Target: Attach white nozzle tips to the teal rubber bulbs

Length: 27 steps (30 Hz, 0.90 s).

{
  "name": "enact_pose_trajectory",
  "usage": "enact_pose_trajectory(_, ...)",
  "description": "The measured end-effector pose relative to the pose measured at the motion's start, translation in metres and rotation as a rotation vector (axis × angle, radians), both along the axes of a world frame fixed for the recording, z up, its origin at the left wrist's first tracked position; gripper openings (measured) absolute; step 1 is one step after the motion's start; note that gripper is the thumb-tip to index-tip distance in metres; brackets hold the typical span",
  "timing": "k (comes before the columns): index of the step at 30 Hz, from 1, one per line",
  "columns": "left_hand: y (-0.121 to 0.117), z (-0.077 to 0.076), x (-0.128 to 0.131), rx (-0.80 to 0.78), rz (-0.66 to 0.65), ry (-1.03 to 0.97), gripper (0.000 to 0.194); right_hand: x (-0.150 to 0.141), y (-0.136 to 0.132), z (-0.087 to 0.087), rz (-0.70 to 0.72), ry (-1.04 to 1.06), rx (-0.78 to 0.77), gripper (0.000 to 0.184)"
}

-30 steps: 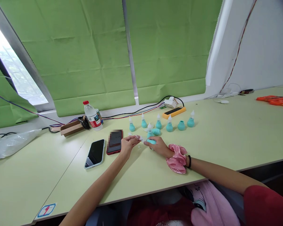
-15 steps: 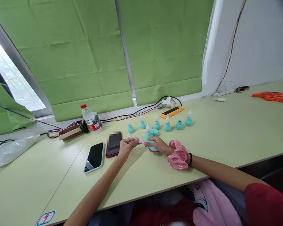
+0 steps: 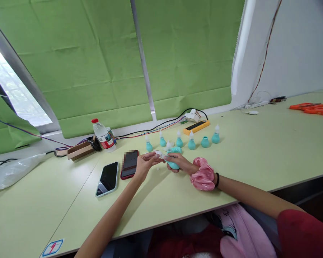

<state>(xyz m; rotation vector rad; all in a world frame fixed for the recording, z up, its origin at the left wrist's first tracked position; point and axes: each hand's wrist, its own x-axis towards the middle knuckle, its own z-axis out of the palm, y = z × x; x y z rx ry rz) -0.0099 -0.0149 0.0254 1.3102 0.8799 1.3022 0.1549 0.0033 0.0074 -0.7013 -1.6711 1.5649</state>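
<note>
My left grip (image 3: 145, 163) pinches whitish tip (image 3: 159, 153); my right grip (image 3: 181, 162) grasps teal bulb (image 3: 173, 165), neck seemingly toward tip — can't tell if joined. Both in front of bulb row (image 3: 191, 144) on table (image 3: 239, 154). Best handling, I judge: hold bulb firm without squashing, line tip up with neck — no tilting.

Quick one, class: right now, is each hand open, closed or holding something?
Left hand: closed, pinching a white tip.
Right hand: closed, holding a teal bulb.
</note>
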Motion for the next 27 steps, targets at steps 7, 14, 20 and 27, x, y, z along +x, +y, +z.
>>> enact_pose_trajectory(7,0.005,0.01,-0.009,0.16,0.128,0.082,0.036,-0.003,-0.005,-0.005,-0.008,-0.139,0.042,0.037)
enact_pose_trajectory(14,0.014,0.006,-0.024,0.513,0.531,0.441,0.033,-0.003,-0.005,-0.017,-0.308,-0.475,0.643,0.026)
enact_pose_trajectory(20,0.028,-0.009,-0.032,0.544,0.556,0.77,0.031,0.0,-0.003,-0.014,-0.531,-0.646,0.865,0.011)
enact_pose_trajectory(27,0.03,-0.016,-0.033,0.535,0.607,0.889,0.04,0.009,0.01,-0.012,-0.606,-0.924,0.708,0.007)
